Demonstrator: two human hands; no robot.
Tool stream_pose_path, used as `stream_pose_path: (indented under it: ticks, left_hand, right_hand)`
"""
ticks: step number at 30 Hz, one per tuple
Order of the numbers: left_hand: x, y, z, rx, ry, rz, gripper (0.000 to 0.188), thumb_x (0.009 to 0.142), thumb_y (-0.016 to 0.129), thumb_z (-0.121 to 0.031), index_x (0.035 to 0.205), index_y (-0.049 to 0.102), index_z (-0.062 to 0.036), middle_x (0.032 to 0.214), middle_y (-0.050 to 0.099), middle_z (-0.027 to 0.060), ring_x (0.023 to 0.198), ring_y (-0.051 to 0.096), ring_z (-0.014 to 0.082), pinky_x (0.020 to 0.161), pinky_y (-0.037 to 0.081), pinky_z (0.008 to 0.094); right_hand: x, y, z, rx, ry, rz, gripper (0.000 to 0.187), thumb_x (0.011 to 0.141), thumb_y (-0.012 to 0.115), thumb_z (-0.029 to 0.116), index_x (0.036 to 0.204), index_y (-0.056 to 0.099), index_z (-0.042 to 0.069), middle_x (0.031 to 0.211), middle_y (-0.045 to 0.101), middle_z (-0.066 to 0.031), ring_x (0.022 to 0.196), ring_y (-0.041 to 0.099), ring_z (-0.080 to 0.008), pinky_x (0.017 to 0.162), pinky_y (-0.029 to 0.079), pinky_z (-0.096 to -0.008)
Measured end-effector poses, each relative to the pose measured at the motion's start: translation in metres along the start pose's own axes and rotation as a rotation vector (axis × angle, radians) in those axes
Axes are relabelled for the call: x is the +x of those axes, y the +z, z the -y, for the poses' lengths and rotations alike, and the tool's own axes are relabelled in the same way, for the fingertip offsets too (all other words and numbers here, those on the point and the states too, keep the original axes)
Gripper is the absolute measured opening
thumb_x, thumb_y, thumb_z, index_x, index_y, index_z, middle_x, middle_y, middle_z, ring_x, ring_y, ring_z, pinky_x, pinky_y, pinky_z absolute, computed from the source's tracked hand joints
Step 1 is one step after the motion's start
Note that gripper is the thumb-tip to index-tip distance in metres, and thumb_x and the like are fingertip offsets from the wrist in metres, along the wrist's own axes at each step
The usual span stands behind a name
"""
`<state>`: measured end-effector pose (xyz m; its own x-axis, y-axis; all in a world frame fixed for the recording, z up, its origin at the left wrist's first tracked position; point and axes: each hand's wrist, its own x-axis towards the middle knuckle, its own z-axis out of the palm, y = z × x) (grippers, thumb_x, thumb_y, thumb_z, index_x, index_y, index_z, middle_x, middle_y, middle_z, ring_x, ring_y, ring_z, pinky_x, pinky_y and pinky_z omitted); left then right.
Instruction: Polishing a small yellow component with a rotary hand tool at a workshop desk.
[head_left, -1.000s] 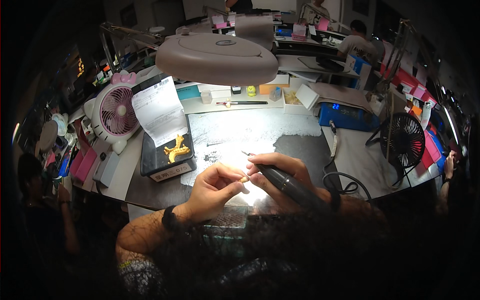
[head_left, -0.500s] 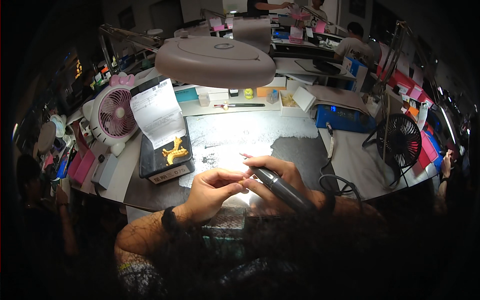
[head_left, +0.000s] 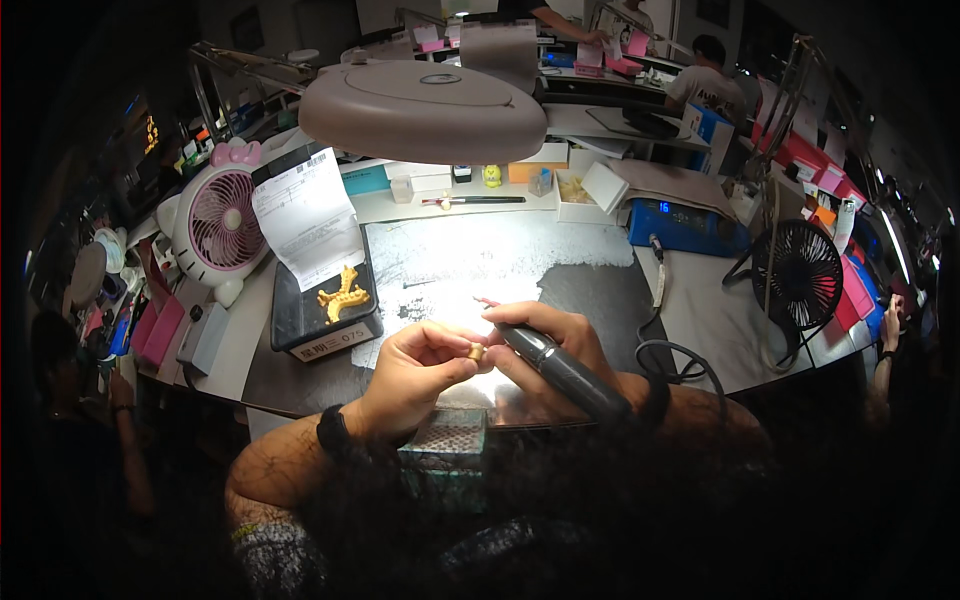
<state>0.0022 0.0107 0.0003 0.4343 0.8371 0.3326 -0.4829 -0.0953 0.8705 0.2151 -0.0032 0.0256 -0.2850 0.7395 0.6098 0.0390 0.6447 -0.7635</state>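
Pinched between the fingertips of my left hand (head_left: 405, 370) is a small gold-coloured piece (head_left: 476, 352), too small to make out in detail. My right hand (head_left: 580, 335) grips a black rotary handpiece (head_left: 570, 378) like a pen. Its thin tip points up and left, just beyond the gold piece and apart from it. The right fingertips meet the left ones at the piece. To the left, yellow dental models (head_left: 343, 298) lie in a black tray (head_left: 325, 340), with a printed paper slip (head_left: 310, 225) standing at its back.
A large lamp head (head_left: 425, 110) hangs over the bright work mat. A pink-and-white fan (head_left: 222, 222) stands left, a black fan (head_left: 797, 275) right. The blue control unit (head_left: 685, 230) has a cord trailing at the right. Behind are a pen-like tool (head_left: 490, 200) and small boxes; people sit farther off.
Both hands have turned slightly, so the gold piece now shows more plainly between the fingertips. The handpiece stays in my right hand. The whole view has shifted a little.
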Motion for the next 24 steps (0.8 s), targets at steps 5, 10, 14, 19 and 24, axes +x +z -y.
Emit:
stream_pose_path:
  ticks: [5, 10, 14, 19, 24]
  left_hand:
    - [0.0014, -0.0008, -0.0063, 0.077, -0.077, 0.046, 0.022, 0.092, 0.065, 0.010, 0.112, 0.063, 0.0022, 0.115, 0.068, 0.0149, 0.112, 0.066, 0.0212, 0.102, 0.054, 0.0363]
    - [-0.0012, -0.0076, -0.0025, 0.103, -0.066, 0.052, 0.021, 0.090, 0.067, 0.010, 0.109, 0.067, 0.0022, 0.114, 0.069, 0.0123, 0.109, 0.067, 0.0188, 0.098, 0.055, 0.0332]
    - [0.0006, -0.0084, 0.0004, 0.082, -0.035, 0.078, 0.020, 0.089, 0.067, 0.011, 0.106, 0.069, 0.0019, 0.116, 0.068, 0.0120, 0.109, 0.066, 0.0187, 0.098, 0.054, 0.0327]
    - [0.0014, -0.0043, -0.0006, -0.005, -0.051, 0.080, 0.018, 0.089, 0.064, 0.013, 0.102, 0.069, 0.0013, 0.119, 0.065, 0.0129, 0.113, 0.065, 0.0217, 0.102, 0.053, 0.0362]
    - [0.0005, -0.0009, -0.0052, -0.011, -0.116, 0.039, 0.015, 0.090, 0.066, 0.010, 0.102, 0.066, 0.0019, 0.113, 0.067, 0.0168, 0.104, 0.068, 0.0256, 0.094, 0.058, 0.0408]
  right_hand:
    - [-0.0011, -0.0004, 0.0010, 0.027, 0.013, -0.003, 0.032, 0.085, 0.073, 0.002, 0.115, 0.064, -0.002, 0.087, 0.071, -0.0125, 0.080, 0.071, -0.0157, 0.099, 0.052, -0.0320]
    - [-0.0007, 0.0002, -0.0024, 0.057, 0.008, 0.011, 0.032, 0.086, 0.073, 0.002, 0.116, 0.064, -0.002, 0.086, 0.071, -0.0116, 0.082, 0.071, -0.0154, 0.098, 0.052, -0.0316]
    - [0.0007, -0.0018, -0.0072, 0.024, -0.038, 0.038, 0.034, 0.085, 0.075, 0.003, 0.117, 0.063, -0.002, 0.087, 0.072, -0.0122, 0.083, 0.072, -0.0154, 0.099, 0.052, -0.0318]
    - [0.0010, -0.0019, -0.0045, 0.013, -0.048, 0.038, 0.034, 0.085, 0.075, 0.003, 0.117, 0.063, -0.002, 0.089, 0.072, -0.0130, 0.083, 0.072, -0.0155, 0.100, 0.051, -0.0319]
    - [0.0007, -0.0014, -0.0040, 0.005, -0.067, 0.036, 0.033, 0.086, 0.075, 0.004, 0.116, 0.064, -0.002, 0.087, 0.072, -0.0129, 0.084, 0.073, -0.0165, 0.102, 0.051, -0.0328]
